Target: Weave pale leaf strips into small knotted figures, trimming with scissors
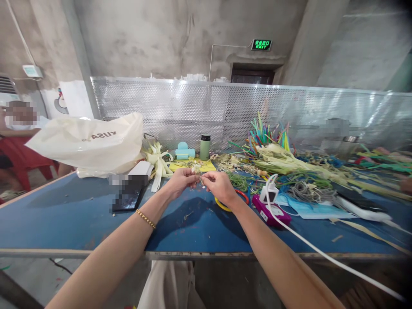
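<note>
The fingers of the left hand (184, 181) pinched a small pale piece (196, 169) at its side, and those of the right hand (219, 184) were pressed together close by its lower end, seemingly on the same piece, though its finer parts were too small to make out. It was held up between the two hands, above the blue surface (109, 231) and in front of the yellow sheet (210, 166). Work this fine probably called for a steady left pinch, light enough not to crush the piece, while the right fingertips made small, unhurried adjustments; resting the forearms near the edge would likely have helped against tremor. Under the right wrist lay a red-and-yellow loop (222, 206), which a dropping hand could have knocked. Just beyond it sat the green strands (237, 182), and left of the hands a bundle of pale husk (157, 161), both within easy reach. Farther right, the purple power block (272, 212) and its white cable (299, 238) stood near the right forearm, so keeping that elbow away from the cable seemed wise. A dark device (130, 199) and a large plastic bag (86, 148) lay on the left, a green bottle (205, 149) at the back, before a perforated metal panel (180, 103).
</note>
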Tool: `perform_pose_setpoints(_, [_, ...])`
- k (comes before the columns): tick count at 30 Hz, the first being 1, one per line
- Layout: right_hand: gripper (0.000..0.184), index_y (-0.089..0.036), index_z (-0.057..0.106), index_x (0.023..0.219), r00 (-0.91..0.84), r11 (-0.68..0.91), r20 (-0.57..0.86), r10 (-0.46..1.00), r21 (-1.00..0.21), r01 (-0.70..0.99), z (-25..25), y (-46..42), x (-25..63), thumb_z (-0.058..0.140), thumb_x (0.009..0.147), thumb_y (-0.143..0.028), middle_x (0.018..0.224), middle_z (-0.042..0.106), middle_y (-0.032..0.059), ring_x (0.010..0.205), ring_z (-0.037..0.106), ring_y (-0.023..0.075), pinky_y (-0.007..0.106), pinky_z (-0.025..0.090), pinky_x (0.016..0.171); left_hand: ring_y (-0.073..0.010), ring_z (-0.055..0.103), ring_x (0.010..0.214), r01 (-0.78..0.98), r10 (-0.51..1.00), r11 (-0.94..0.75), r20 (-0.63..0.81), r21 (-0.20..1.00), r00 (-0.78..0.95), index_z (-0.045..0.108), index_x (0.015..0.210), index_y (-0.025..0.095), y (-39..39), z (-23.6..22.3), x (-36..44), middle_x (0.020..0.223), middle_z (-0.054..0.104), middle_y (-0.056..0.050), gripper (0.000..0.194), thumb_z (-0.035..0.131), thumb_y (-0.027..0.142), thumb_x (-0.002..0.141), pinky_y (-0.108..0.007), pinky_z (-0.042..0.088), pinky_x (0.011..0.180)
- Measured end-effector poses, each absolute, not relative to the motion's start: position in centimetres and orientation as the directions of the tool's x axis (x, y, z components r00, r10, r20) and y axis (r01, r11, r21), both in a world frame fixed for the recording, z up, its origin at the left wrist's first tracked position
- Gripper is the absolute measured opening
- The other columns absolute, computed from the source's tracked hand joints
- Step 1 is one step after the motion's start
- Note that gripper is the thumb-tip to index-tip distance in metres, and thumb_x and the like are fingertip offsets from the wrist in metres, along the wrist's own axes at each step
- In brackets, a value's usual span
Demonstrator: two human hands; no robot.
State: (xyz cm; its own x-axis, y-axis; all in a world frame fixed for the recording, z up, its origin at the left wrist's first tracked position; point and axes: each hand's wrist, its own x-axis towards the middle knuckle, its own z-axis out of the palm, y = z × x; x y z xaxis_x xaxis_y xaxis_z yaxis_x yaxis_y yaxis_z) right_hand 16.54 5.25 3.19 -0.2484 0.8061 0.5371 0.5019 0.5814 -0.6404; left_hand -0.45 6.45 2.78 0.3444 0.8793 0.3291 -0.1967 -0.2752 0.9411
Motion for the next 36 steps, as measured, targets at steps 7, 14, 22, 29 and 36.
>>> perform_pose_setpoints(7, [0.015,-0.017,0.071,0.077,-0.204,0.589,0.587,0.784,-0.596,0.546,3.3,5.4,16.6,0.057,0.077,-0.023,0.065,0.068,0.0026,0.059,0.061,0.0150,0.023,0.044,0.059,-0.0072,0.047,0.048,-0.048,0.892,-0.331,0.330,0.942,0.308,0.055,0.062,0.013,6.7,2.8,-0.6,0.052,0.053,0.003,0.021,0.070,0.027,0.068,-0.023,0.034,0.052])
perform_pose_setpoints(14, [0.015,-0.014,0.070,0.073,-0.170,0.547,0.536,0.827,-0.699,0.461,3.2,5.5,16.4,0.062,0.072,-0.027,0.060,0.066,0.0023,0.057,0.058,0.0146,0.023,0.043,0.055,-0.0074,0.047,0.052,-0.112,0.870,-0.311,0.330,0.944,0.365,0.059,0.068,0.012,6.3,2.9,-0.5,0.057,0.053,0.002,0.028,0.075,0.035,0.067,-0.023,0.035,0.054])
perform_pose_setpoints(22, [0.010,-0.016,0.065,0.069,-0.171,0.533,0.524,0.834,-0.685,0.497,3.1,5.2,16.2,0.063,0.072,-0.026,0.058,0.063,0.0014,0.051,0.057,0.0138,0.023,0.042,0.053,-0.0073,0.046,0.052,-0.041,0.865,-0.368,0.358,0.929,0.351,0.059,0.066,0.013,6.8,2.5,-0.6,0.056,0.052,0.003,0.023,0.071,0.031,0.068,-0.023,0.034,0.053])
perform_pose_setpoints(29, [0.013,-0.017,0.062,0.064,-0.211,0.538,0.527,0.823,-0.604,0.588,3.4,5.0,16.3,0.056,0.075,-0.021,0.054,0.059,0.0000,0.052,0.054,0.0136,0.024,0.039,0.056,-0.0083,0.044,0.050,0.142,0.851,-0.475,0.413,0.869,0.324,0.052,0.061,0.015,6.4,2.9,-0.5,0.052,0.049,0.004,0.023,0.065,0.032,0.071,-0.022,0.032,0.051])
perform_pose_setpoints(36, [0.012,-0.018,0.062,0.067,-0.354,0.561,0.640,0.682,-0.147,0.815,2.9,4.6,16.2,0.055,0.077,-0.017,0.073,0.063,0.0037,0.067,0.053,0.0143,0.025,0.032,0.062,-0.0100,0.045,0.050,0.393,0.822,-0.565,0.455,0.725,0.343,0.051,0.059,0.016,6.4,2.7,-0.4,0.049,0.052,0.003,0.024,0.060,0.031,0.076,-0.022,0.030,0.049])
